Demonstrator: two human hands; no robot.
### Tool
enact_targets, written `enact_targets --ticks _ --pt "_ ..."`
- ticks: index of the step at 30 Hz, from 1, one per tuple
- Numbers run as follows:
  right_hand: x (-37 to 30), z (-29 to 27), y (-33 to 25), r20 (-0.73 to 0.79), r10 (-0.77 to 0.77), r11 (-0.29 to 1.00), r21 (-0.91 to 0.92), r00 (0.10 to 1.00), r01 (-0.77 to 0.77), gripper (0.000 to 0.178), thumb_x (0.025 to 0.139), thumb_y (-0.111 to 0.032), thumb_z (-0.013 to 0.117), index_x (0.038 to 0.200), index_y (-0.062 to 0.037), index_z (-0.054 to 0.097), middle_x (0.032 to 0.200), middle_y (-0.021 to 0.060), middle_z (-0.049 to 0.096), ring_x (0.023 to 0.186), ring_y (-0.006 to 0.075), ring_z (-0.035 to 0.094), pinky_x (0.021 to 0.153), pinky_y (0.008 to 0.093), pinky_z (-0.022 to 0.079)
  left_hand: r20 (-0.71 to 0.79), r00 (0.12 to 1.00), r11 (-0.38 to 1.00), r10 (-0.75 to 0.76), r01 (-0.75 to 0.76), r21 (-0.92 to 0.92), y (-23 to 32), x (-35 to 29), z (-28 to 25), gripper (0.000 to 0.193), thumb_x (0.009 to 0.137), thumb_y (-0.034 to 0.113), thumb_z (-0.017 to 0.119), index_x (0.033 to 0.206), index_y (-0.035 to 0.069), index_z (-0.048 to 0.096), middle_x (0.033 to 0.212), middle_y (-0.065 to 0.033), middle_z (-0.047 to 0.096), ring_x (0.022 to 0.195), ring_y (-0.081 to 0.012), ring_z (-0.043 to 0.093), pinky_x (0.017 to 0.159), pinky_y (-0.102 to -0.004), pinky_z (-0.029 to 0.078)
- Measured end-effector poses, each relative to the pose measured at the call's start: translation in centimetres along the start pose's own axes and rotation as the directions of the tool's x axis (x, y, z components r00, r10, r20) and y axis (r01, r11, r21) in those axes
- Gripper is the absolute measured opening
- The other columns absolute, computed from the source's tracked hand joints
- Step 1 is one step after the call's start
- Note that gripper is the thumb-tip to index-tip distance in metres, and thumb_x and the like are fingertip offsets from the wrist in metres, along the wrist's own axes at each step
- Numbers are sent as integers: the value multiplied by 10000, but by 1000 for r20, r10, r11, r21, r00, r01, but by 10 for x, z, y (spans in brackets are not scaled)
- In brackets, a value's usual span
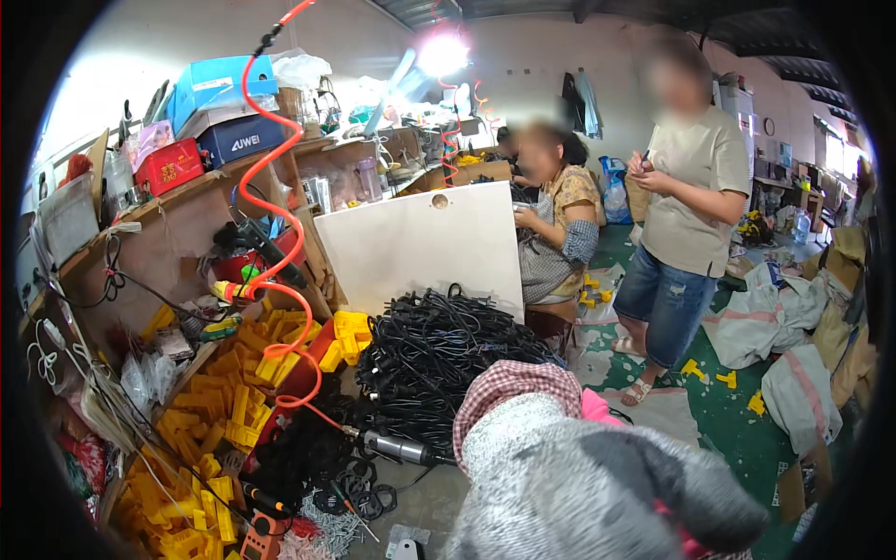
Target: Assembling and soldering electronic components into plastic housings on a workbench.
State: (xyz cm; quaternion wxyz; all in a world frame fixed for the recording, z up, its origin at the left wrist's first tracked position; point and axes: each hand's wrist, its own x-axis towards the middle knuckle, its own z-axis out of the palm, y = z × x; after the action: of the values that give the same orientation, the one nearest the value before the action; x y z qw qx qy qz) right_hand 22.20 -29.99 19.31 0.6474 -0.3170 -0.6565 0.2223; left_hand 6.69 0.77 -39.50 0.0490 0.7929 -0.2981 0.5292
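Observation:
My right hand (597, 476), in a grey-and-white knit glove with darker patches, is raised very close at the lower right. A red checked sleeve (511, 381) shows beyond it, with a bit of pink cloth. Its fingers cannot be made out, nor whether they hold anything. My left hand is out of view. Past the glove, a silver air screwdriver (397, 446) lies on the bench, joined to a red coiled hose (297, 233). Behind it rises a big heap of black cables (439, 345). Loose screws (329, 530) and black rings (366, 490) lie nearer.
Yellow plastic parts (201, 401) fill the left side. An orange device (263, 537) sits at the near edge. A white board (420, 245) stands behind the cables. One person sits beyond it; another stands at the right. White sacks (770, 313) lie on the green floor.

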Motion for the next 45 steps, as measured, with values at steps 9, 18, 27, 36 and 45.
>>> enact_targets --ticks 9,18,27,36,45 --pt "9 -21 -16 94 305 952 -49 948 -302 266 961 -231 612 1029 22 659 914 97 661 803 158 603 724 321 523 571 681 674 -458 685 -276 67 322 -140 104 808 111 632 771 25 587 789 -167 574 734 -382 576 656 -478 460" --pt "-81 83 149 58 506 716 -584 861 -382 314 987 -272 566 1131 0 625 977 162 678 934 280 672 775 380 544 595 642 682 -483 702 -204 59 307 -136 302 776 142 657 1051 19 671 986 -217 654 873 -432 612 791 -513 490" --pt "-35 82 214 5 738 352 -856 675 -379 311 983 -288 567 1206 -90 652 964 224 691 897 379 690 812 455 562 646 552 596 -527 782 -182 44 287 -151 192 730 217 688 813 64 608 890 -122 569 891 -323 585 783 -449 490" --pt "30 54 324 2 638 -30 -999 770 28 208 821 -161 633 997 -55 667 930 137 703 833 290 709 672 389 563 663 537 595 -522 786 -167 43 281 -156 195 735 207 686 829 54 609 909 -125 546 913 -324 572 810 -437 492" --pt "7 98 378 -416 699 162 -700 581 -696 795 820 -747 558 1160 -39 682 1084 253 691 1022 403 673 915 466 527 762 418 613 -495 789 -35 35 274 -164 301 660 252 760 895 77 690 1008 -141 639 861 -357 626 750 -487 502"
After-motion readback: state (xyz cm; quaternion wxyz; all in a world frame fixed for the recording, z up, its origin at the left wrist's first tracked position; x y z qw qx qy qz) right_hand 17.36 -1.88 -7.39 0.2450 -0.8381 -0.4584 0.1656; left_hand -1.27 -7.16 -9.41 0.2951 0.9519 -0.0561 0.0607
